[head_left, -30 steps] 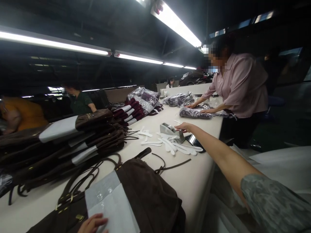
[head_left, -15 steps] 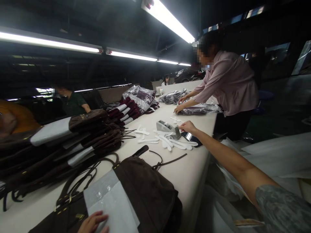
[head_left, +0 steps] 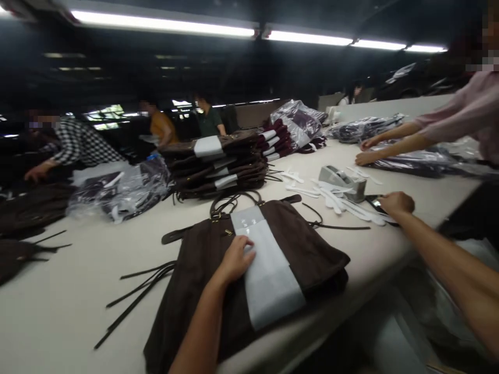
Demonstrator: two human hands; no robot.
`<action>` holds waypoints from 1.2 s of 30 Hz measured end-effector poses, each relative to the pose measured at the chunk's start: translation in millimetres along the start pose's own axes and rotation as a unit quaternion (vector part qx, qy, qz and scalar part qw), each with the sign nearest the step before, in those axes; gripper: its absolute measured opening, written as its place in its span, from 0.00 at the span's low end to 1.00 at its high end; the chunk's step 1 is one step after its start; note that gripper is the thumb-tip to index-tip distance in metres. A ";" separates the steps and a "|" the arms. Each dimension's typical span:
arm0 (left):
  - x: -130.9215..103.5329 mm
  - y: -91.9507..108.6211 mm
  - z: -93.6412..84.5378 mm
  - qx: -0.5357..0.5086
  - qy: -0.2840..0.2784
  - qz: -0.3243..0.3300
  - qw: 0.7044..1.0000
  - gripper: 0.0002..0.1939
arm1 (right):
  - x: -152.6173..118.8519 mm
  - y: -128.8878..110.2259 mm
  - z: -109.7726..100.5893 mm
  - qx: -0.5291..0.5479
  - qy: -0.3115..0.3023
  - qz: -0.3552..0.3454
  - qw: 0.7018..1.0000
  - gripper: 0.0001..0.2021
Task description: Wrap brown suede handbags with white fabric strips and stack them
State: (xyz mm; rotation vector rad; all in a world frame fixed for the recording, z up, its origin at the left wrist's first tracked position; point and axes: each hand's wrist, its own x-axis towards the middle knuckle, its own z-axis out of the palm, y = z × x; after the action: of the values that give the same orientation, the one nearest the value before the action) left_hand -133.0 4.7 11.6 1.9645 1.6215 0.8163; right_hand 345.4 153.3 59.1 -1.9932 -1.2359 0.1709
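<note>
A dark brown handbag lies flat on the table, its handles pointing away from me. A pale paper band wraps across its middle, with a shiny strip near the upper end. My left hand rests on the band's left edge, fingers loosely spread. Farther right, my right hand is closed, fingertips pressed together; whatever they may hold is too small to make out. It is beside a dark phone and just right of a grey tape dispenser. Several white strips lie around the dispenser.
Behind the bag stands a stack of brown bags with paper bands, and maroon bags beyond it. Plastic-wrapped bags lie at the left. A co-worker's hands touch a wrapped bag at the right. Other people work behind.
My view has swung left and down, bringing the whole bag into sight. My right hand has drawn slightly away from the tape dispenser. My left hand remains on the paper band.
</note>
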 end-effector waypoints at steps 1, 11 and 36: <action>-0.6 0.6 0.5 0.005 0.003 -0.005 1.000 0.09 | -4.9 -1.9 -0.8 0.012 0.004 0.011 1.000 0.07; -3.3 -0.5 3.1 0.005 0.015 -0.006 1.000 0.08 | -151.4 -175.4 57.5 0.324 -0.398 -0.004 0.858 0.05; -3.7 -2.1 6.6 0.002 0.016 -0.014 1.000 0.10 | -230.6 -237.5 177.7 0.096 -0.459 -0.012 0.883 0.10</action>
State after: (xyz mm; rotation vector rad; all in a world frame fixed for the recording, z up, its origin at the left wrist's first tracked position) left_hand -130.4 1.7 4.8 1.9359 1.6660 0.8390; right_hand -27.6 117.1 32.2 -1.7325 -1.7064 1.2909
